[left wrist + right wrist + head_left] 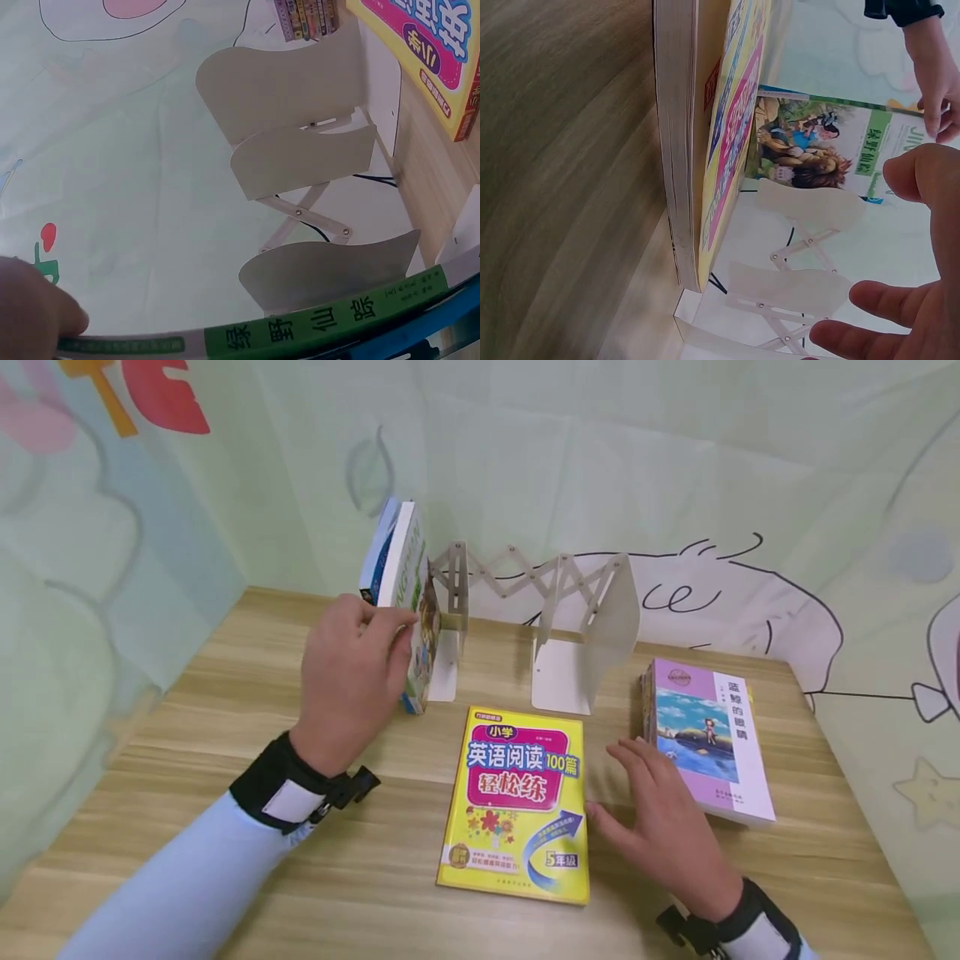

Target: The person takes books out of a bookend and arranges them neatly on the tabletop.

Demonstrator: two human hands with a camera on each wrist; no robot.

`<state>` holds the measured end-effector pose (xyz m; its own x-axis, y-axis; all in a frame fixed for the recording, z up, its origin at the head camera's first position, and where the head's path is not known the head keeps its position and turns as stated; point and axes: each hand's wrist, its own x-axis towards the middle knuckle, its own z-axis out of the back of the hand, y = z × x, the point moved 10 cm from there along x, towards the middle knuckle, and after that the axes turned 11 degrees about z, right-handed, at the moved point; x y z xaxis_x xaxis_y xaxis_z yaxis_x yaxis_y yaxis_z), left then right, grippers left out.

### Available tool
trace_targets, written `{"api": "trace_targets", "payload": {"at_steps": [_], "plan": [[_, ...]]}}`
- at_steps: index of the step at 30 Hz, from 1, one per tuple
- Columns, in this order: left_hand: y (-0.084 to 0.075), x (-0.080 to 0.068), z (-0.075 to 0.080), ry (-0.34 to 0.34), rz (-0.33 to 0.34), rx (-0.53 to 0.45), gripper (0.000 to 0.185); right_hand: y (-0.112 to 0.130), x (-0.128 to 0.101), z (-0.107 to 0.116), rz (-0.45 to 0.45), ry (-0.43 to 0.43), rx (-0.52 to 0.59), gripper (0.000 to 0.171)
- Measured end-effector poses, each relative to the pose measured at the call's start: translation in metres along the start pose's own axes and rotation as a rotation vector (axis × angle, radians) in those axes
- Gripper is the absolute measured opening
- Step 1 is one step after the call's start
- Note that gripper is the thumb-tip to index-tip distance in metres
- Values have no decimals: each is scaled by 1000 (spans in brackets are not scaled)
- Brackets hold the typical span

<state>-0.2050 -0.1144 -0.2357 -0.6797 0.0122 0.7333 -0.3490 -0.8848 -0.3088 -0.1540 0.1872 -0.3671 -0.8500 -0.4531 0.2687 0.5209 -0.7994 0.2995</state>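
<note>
My left hand [386, 639] grips a green-and-white book [412, 602] that stands upright at the left end of a cream folding book rack [558, 610]. A blue book [378, 547] leans against its far side. The left wrist view shows the green spine [322, 330] with a fingertip [37, 311] on it. A yellow book [517, 802] lies flat in the middle of the table. My right hand [641, 789] hovers open, palm down, fingers spread, just right of the yellow book, its thumb by the book's edge. In the right wrist view the yellow book [709, 150] shows edge-on beside my fingers [922, 180].
A purple book [708, 739] tops a small stack at the right of the wooden table [225, 693]. The rack's plates [300, 157] stand with open slots between them. Printed cloth walls [600, 460] close in the table at the back and on both sides.
</note>
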Motion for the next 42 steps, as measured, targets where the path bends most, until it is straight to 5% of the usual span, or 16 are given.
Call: {"api": "trace_targets", "payload": {"at_steps": [5,13,26,42], "plan": [[3,-2,3,-4,47,-109,25,0,-1,0,15,-9,5,73],[7,-13,-14,184,68,-42,32,1,-1,2,37,-31,17,78],[13,-40,-3,195,84,-105,22,5,-6,-3,33,-17,22,76],[-25,-48,69,120,3,-151,24,10,-2,12,126,-97,34,75]]}}
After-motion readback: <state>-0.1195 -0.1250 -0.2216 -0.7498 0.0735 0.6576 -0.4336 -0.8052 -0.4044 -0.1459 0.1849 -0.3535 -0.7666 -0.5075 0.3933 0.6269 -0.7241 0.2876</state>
